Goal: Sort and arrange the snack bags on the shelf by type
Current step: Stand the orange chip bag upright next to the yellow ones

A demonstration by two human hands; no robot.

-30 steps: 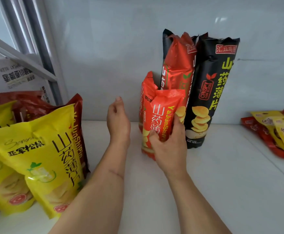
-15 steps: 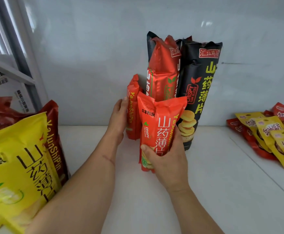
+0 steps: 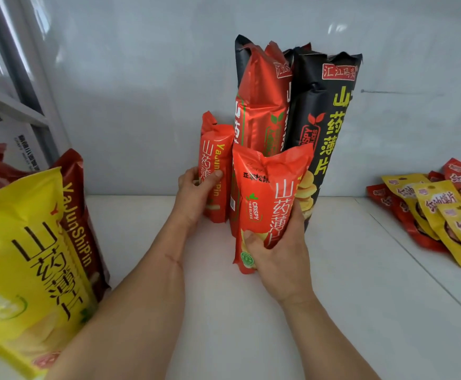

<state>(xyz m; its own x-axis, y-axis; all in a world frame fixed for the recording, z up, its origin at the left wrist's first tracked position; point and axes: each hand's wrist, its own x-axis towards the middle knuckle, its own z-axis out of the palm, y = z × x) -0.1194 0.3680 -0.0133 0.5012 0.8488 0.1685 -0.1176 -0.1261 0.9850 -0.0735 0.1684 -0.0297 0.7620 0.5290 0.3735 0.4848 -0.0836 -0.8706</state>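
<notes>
- At the shelf (image 3: 251,311) middle, near the tall bags, two short orange bags are being grouped: one (image 3: 267,204) is gripped by the right hand (image 3: 276,253), the other (image 3: 215,171) by the left hand (image 3: 196,193).
- Next, likely, both are to be stood side by side.
- "CRISPY YAM SLICES" and "YaJunShiPin" can be read.

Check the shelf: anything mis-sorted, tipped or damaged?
One oddity: a tall red bag stands wedged among the tall black bags at the back wall, a mixed group. The hands, left and right, each hold a short orange bag. No spills or tears visible.
</notes>
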